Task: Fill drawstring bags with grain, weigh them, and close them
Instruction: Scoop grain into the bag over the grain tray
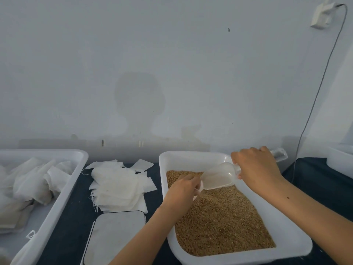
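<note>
A white tray on the right holds brown grain. Over the grain, my right hand grips the handle of a clear plastic scoop, tilted down to the left. My left hand holds a small white drawstring bag at the scoop's mouth; most of the bag is hidden behind the hand. A pile of empty white bags lies on the dark table left of the grain tray. A flat scale with a grey top sits in front of that pile.
A second white tray at the left holds several filled bags. Another white container stands at the far right. A grey cable hangs down the wall from a plug. The wall is close behind the table.
</note>
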`<state>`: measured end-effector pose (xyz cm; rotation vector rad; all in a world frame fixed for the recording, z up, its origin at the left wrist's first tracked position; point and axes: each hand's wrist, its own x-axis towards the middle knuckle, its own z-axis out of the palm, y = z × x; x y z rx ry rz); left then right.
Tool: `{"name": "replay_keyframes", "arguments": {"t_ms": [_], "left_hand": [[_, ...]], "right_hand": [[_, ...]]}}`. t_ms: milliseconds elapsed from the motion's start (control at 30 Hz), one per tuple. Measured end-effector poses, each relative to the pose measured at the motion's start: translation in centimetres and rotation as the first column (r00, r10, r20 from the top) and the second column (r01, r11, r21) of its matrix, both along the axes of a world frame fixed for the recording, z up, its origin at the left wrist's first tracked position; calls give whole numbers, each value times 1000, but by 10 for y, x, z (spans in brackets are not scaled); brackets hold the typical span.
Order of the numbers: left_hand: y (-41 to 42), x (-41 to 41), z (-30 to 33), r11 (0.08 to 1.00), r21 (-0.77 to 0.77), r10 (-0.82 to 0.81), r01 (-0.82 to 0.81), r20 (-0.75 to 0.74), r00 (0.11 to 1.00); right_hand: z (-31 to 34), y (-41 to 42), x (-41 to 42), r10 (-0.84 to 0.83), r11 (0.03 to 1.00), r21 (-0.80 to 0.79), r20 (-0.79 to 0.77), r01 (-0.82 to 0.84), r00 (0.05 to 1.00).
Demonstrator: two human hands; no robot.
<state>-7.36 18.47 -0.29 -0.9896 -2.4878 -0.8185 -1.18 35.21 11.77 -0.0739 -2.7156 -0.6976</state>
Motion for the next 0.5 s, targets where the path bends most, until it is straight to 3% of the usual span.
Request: {"name": "replay_keyframes", "arguments": {"t_ms": [67,167,300,500], "left_hand": [[0,-1,0,998,64,28,-29,17,999],[-4,-3,3,973,223,18,-54,161,987],[-12,-4,11,862,501,-126,-81,366,922],[-25,4,21,808,589,-218,-25,337,916]], "right_hand": [[-5,11,4,-69,994,-89,19,70,997],[-24,24,11,-136,965,-202,151,166,979],[-65,27,16,-77,895,-389,347,218,935],[-100,16,17,50,880,-456,360,129,932]]}}
